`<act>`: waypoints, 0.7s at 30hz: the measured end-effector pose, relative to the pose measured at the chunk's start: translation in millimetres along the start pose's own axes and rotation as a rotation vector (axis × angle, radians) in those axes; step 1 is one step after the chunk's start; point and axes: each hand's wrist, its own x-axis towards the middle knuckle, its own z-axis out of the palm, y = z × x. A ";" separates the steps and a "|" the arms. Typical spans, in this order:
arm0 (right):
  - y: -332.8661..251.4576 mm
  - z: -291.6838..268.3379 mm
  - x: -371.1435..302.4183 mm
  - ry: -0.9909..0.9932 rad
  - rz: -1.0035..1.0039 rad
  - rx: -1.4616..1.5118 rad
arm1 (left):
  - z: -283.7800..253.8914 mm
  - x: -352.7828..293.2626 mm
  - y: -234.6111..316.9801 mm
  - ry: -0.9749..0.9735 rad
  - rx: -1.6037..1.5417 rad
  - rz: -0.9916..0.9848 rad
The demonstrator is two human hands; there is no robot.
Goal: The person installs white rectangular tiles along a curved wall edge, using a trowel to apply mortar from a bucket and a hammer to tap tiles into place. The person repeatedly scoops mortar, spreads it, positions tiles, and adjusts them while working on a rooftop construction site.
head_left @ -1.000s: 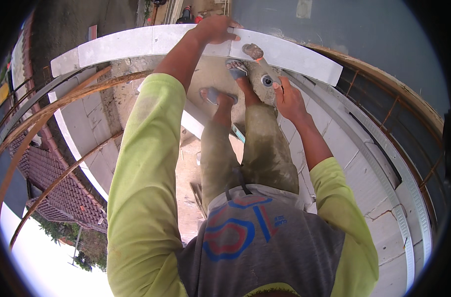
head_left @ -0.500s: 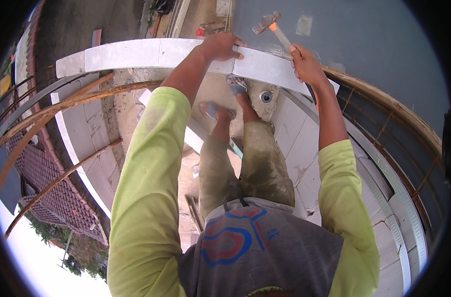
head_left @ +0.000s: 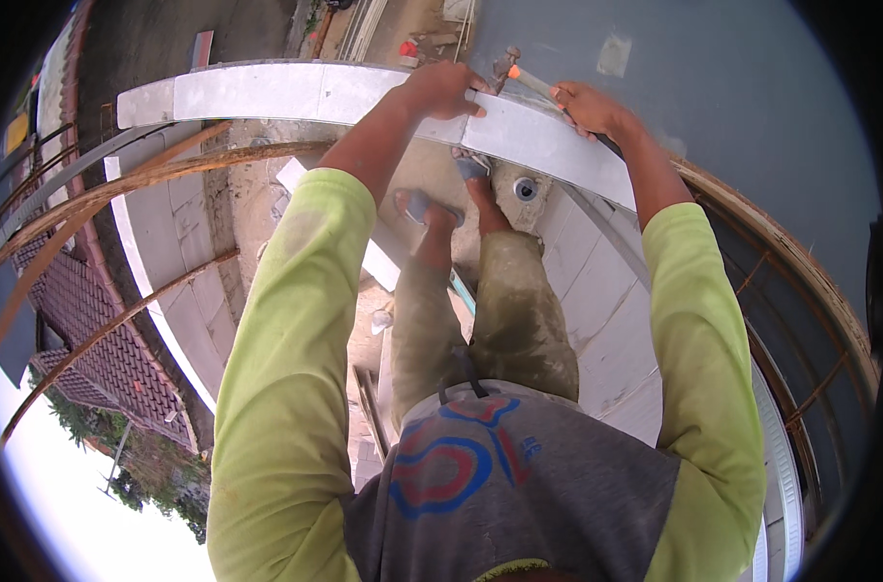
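A row of pale lightweight building blocks forms the curved-looking wall [head_left: 247, 94] in front of me. My left hand [head_left: 446, 89] grips the wall's top beside a joint, thumb on the near side and fingers toward the far side. To the right of that joint sits a white block [head_left: 550, 147]. My right hand [head_left: 589, 109] is closed round the handle of a hammer [head_left: 532, 83], just over this block's far edge. The hammer's head [head_left: 504, 70] is low beside the block's far edge, close to my left fingertips; whether it touches the block I cannot tell.
My sandalled feet [head_left: 472, 167] stand on a dusty floor inside the walls, near a round pipe opening [head_left: 525, 189]. Rusty bars [head_left: 150, 194] cross at left; a wooden beam [head_left: 781, 242] runs along the right. Beyond the wall lies a grey surface [head_left: 713, 78] at a lower level.
The hammer has swung down and left from a raised position to the block's far edge. My right forearm has shifted slightly right; my left hand keeps its place on the wall.
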 end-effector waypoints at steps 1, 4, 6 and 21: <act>1.8 -1.2 -3.0 0.011 -0.009 -0.012 | -0.8 -0.2 1.9 -0.007 -0.002 -0.005; 5.9 7.8 -20.3 0.177 -0.054 -0.028 | -4.6 -0.8 7.7 -0.028 0.026 -0.013; 14.8 22.5 -40.6 0.404 -0.181 -0.101 | -5.3 -1.6 7.2 -0.018 0.033 0.007; 80.8 127.7 -141.6 0.507 -0.267 -0.422 | -12.2 -16.7 32.0 -0.009 0.224 -0.039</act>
